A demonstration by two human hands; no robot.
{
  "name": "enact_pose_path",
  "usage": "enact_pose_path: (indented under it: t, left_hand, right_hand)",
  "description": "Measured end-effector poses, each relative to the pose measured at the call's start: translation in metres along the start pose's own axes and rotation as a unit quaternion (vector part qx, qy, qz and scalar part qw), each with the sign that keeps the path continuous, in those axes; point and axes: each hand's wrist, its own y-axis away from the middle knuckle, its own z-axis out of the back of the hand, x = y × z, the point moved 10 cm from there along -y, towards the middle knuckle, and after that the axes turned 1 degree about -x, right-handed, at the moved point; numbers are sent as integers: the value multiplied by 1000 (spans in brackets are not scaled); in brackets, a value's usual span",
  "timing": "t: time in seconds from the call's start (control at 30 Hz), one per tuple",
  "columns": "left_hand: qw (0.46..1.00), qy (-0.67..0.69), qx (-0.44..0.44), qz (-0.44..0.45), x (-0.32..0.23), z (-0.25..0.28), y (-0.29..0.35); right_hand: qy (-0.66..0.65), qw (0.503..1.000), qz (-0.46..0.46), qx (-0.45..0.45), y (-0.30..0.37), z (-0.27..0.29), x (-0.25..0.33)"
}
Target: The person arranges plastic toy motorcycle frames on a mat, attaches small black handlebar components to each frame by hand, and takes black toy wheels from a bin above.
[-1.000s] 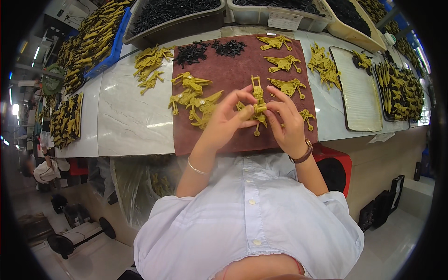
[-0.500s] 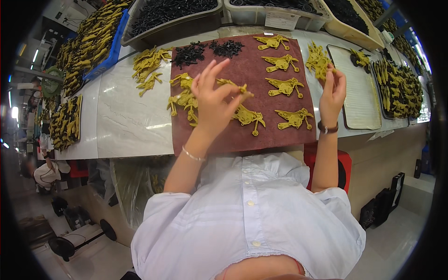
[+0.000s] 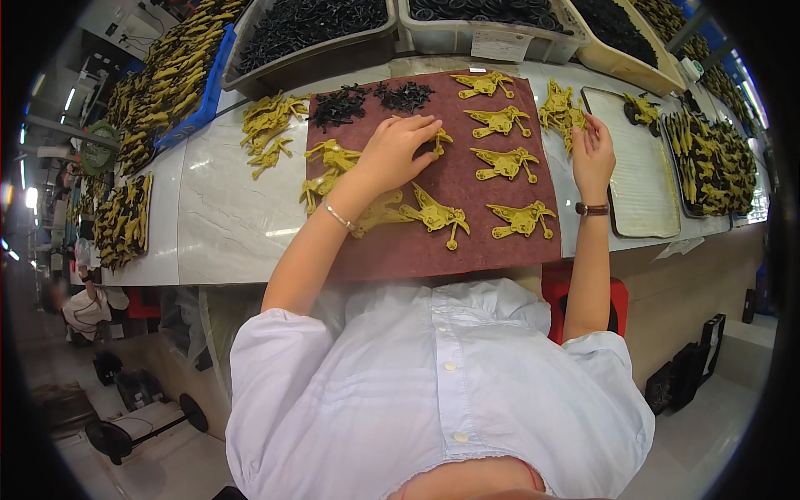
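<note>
My left hand (image 3: 398,152) reaches over the upper middle of the maroon cloth (image 3: 500,250). Its fingers are closed at a yellow plastic part (image 3: 443,138), most of which the hand covers. Below it lies another yellow part (image 3: 436,215), pointed at one end, with a slim leg. My left forearm partly hides a cluster of similar parts (image 3: 333,158). Off the cloth's right edge, my right hand (image 3: 592,158) rests beside a heap of yellow parts (image 3: 560,108). Its fingers are stretched and slightly apart, with nothing visible in them.
Several yellow parts (image 3: 504,162) form a column on the cloth's right. Small black pieces (image 3: 340,106) lie at its top left. More yellow parts (image 3: 267,125) sit left of it. Bins of black pieces (image 3: 308,42) line the back; a shallow tray (image 3: 646,200) stands right.
My left hand has turned over and come down onto the cloth with the yellow part it held raised in a pinch. My right hand's fingers have loosened beside the heap.
</note>
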Motion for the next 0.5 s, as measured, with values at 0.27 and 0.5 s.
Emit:
enact_pose_path:
  t: [0.27, 0.5]
  left_hand:
    - [969, 46, 175, 169, -15, 37, 66]
    - [973, 93, 12, 209, -15, 70, 83]
  right_hand:
    - [57, 996, 19, 68, 65, -12, 85]
    - [18, 982, 70, 172, 109, -50, 149]
